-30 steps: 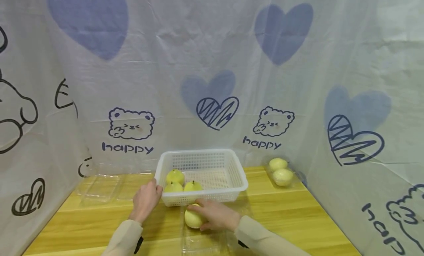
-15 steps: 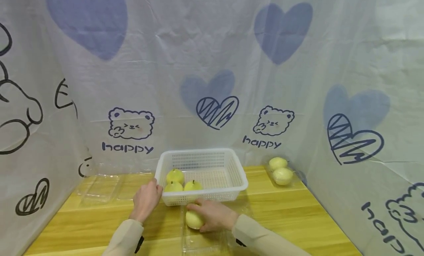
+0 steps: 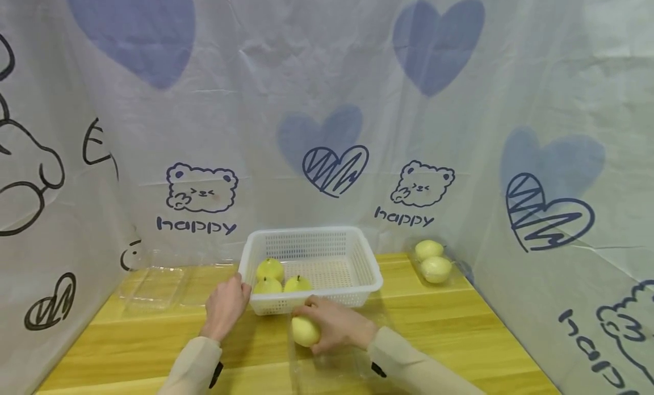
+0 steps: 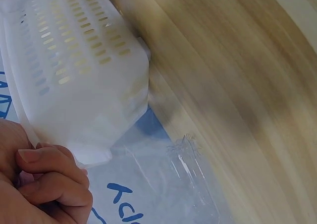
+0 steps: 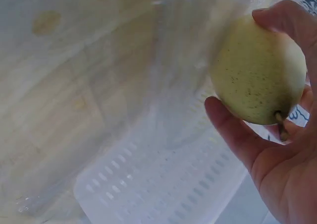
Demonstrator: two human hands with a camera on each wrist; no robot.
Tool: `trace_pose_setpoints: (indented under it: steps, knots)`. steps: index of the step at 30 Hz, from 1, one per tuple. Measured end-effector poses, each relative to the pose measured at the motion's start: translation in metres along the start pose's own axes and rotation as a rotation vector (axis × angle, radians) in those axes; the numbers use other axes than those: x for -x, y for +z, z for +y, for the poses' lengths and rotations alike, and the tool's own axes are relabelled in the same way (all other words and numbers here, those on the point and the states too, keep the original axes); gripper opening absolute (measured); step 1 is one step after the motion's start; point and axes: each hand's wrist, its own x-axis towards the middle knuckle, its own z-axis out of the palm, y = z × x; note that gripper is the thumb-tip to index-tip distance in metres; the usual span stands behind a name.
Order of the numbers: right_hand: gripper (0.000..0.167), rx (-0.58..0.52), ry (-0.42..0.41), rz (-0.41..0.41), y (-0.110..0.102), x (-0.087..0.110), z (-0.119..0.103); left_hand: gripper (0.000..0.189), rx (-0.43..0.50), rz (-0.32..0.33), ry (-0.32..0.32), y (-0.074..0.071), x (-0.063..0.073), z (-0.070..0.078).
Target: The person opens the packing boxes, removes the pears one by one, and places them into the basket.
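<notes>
My left hand (image 3: 225,307) grips the rim of a white plastic basket (image 3: 365,293) at its left front corner. Curled fingers (image 4: 54,184) show at that corner in the left wrist view. Three yellow-green pears, one of them a pear (image 3: 269,270) at the back, sit in the basket's left part. My right hand (image 3: 339,325) holds another pear (image 5: 260,70) between thumb and fingers, just in front of the basket. Its stem points toward the palm in the right wrist view. Around and below this pear lies a clear plastic container (image 3: 319,378), its outline faint.
At the back right, a clear box holds two pears (image 3: 436,269). Transparent clamshell containers (image 3: 155,287) lie at the back left of the wooden table (image 3: 449,338). A printed white sheet (image 3: 317,71) hangs behind and at both sides.
My right hand has shifted slightly right and up with the pear, and the clear container's left edge has moved right too. The left hand stays at the basket's rim.
</notes>
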Motion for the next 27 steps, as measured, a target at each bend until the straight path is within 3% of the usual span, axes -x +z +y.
trace_pose_setpoints:
  steps: [5, 10, 20, 27]
  knots:
    - [0.081, -0.003, -0.051, 0.049, -0.010, 0.005, 0.001, 0.021, -0.006, 0.002, 0.011, -0.001, 0.000, 0.001]
    - [0.080, -0.054, -0.049, 0.094, -0.016, 0.008, 0.002, 0.022, -0.010, 0.001, 0.011, -0.001, 0.000, 0.001]
    - [0.076, -0.266, -0.054, 0.248, -0.025, 0.011, 0.011, 0.022, -0.009, -0.007, 0.001, -0.003, 0.000, 0.001]
    - [0.075, -0.459, 0.025, 0.391, -0.031, 0.006, 0.019, 0.020, -0.007, -0.019, -0.014, -0.003, 0.000, 0.002]
